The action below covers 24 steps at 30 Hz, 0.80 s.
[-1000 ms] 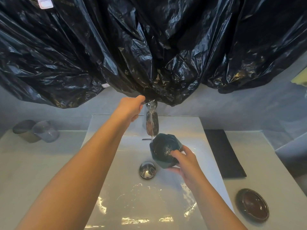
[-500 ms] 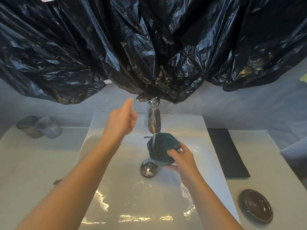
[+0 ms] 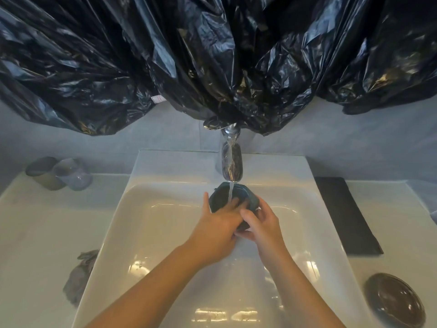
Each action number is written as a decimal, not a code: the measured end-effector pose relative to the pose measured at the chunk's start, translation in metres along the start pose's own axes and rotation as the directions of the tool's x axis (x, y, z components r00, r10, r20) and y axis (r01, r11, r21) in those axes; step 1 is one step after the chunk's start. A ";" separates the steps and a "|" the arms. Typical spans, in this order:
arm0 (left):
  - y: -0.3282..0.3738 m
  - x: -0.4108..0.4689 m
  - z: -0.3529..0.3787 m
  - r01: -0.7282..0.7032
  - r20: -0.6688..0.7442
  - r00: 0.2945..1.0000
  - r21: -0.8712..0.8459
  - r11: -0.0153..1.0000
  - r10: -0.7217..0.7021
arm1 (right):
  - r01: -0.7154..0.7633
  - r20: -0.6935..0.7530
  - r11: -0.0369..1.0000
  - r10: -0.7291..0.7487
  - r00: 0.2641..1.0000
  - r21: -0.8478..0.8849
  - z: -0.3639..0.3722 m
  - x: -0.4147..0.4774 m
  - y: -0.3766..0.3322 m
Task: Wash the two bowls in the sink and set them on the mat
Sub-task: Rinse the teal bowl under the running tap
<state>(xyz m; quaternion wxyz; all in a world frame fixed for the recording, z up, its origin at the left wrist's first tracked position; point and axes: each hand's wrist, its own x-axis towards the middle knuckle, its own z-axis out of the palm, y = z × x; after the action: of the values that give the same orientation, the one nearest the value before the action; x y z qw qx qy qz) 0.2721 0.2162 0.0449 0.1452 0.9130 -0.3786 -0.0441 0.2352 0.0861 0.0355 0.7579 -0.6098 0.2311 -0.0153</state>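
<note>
Over the sink (image 3: pixel 123 209), right hand (image 3: pixel 264 223) grips bowl (image 3: pixel 221 196) mouth-up, left hand (image 3: pixel 217 229) flat inside.

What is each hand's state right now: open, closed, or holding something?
Left hand: open, fingers touching inside the teal bowl.
Right hand: closed, holding the teal bowl.

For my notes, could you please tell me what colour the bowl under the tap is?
The bowl is dark teal, clearest in the head view.

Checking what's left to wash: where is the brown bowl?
In the head view, the brown bowl sits on the counter right of the sink, nearer the camera than the mat.
</note>
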 end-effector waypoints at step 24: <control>-0.029 -0.010 0.037 -0.315 -0.190 0.891 0.398 0.862 0.413 | 0.157 -0.039 0.986 -0.159 0.986 -0.059 -0.014 0.007 0.026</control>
<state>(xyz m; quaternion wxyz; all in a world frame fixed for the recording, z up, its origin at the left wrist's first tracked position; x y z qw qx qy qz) 0.2779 0.2340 0.0011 0.0331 0.8323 -0.5239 0.1779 0.2300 0.0781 0.0065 0.7317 -0.6467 0.1989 -0.0823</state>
